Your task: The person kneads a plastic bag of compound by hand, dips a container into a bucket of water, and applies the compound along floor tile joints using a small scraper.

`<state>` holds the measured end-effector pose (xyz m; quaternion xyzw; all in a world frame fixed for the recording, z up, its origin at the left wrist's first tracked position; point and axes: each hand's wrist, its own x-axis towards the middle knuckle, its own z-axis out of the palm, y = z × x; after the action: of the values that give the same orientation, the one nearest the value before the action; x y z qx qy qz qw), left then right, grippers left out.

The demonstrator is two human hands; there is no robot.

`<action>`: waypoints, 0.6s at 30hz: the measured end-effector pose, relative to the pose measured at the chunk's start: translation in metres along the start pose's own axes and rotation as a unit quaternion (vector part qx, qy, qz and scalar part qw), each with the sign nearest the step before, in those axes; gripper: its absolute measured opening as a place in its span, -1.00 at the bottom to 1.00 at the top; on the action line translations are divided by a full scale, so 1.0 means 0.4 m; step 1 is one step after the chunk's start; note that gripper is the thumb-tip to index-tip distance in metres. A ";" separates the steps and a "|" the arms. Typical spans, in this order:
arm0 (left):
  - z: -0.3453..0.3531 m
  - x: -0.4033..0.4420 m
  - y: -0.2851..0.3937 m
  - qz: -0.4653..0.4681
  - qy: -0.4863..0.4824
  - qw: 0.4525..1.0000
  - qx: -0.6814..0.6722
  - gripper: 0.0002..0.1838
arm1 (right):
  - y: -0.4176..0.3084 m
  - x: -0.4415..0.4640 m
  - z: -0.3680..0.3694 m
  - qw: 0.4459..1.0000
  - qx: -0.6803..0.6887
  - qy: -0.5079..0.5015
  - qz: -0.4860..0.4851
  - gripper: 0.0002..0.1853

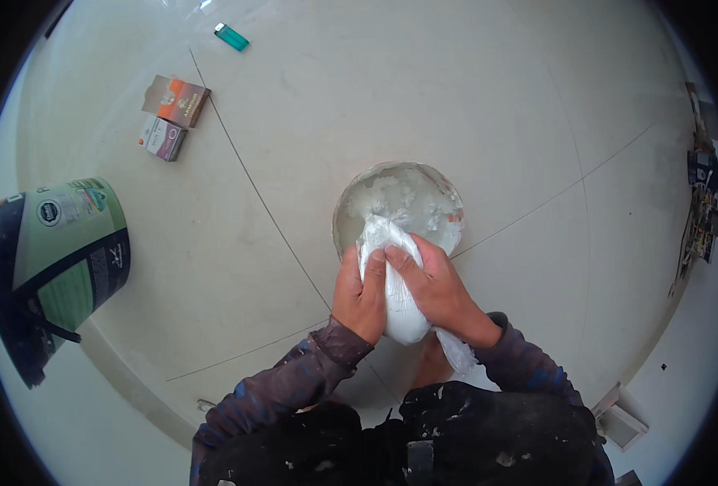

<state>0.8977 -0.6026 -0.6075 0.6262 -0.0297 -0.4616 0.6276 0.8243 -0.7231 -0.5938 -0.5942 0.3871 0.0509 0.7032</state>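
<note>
A clear plastic bag of white powder (402, 306) is held between both hands over the near side of a round container (339, 217). My left hand (360, 293) is wrapped round the bag's left side, thumb on top. On the right side my right hand (440, 287) grips the same bag, its thumb beside the other thumb. The bag's narrow end points into the container, while its loose tail hangs below my right wrist. Inside the container, white clumps of powder (403, 194) lie in a pale, wet-looking layer.
A green and black bucket (75, 251) stands at the left. Small boxes (177, 101) and a green lighter (232, 37) lie on the tiled floor (294, 146) at the upper left. Assorted tools (703, 194) lie along the right edge. A small pale tray-like object (622, 425) is at the lower right.
</note>
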 end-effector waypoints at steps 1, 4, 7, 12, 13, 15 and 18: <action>0.001 -0.008 -0.004 0.000 0.007 1.000 -0.004 -0.71 | 0.001 -0.008 0.001 1.000 0.000 -0.004 -0.006 -0.61; 0.006 -0.042 -0.025 -0.008 0.010 1.000 -0.005 -0.72 | 0.016 -0.042 0.006 1.000 0.000 0.000 0.006 -0.61; 0.018 -0.065 -0.050 -0.009 0.004 1.000 0.007 -0.74 | 0.035 -0.065 -0.009 1.000 0.001 -0.001 0.008 -0.60; 0.049 -0.047 -0.024 -0.006 -0.026 1.000 0.014 -0.74 | 0.003 -0.060 -0.056 0.997 0.026 -0.009 0.066 -0.54; 0.051 -0.038 -0.029 0.026 -0.037 0.998 0.053 -0.74 | -0.003 -0.053 -0.066 0.996 0.031 -0.013 0.084 -0.53; 0.058 -0.015 -0.031 0.056 -0.048 0.993 0.092 -0.74 | -0.001 -0.038 -0.082 0.997 -0.011 0.000 0.074 -0.50; 0.073 0.031 -0.025 0.086 -0.067 0.985 0.136 -0.71 | 0.015 -0.012 -0.102 0.998 -0.002 0.023 0.066 -0.58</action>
<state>0.8814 -0.6302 -0.6162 0.6687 -0.1877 -0.4380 0.5707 0.7980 -0.7553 -0.5955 -0.5699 0.4414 0.0844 0.6880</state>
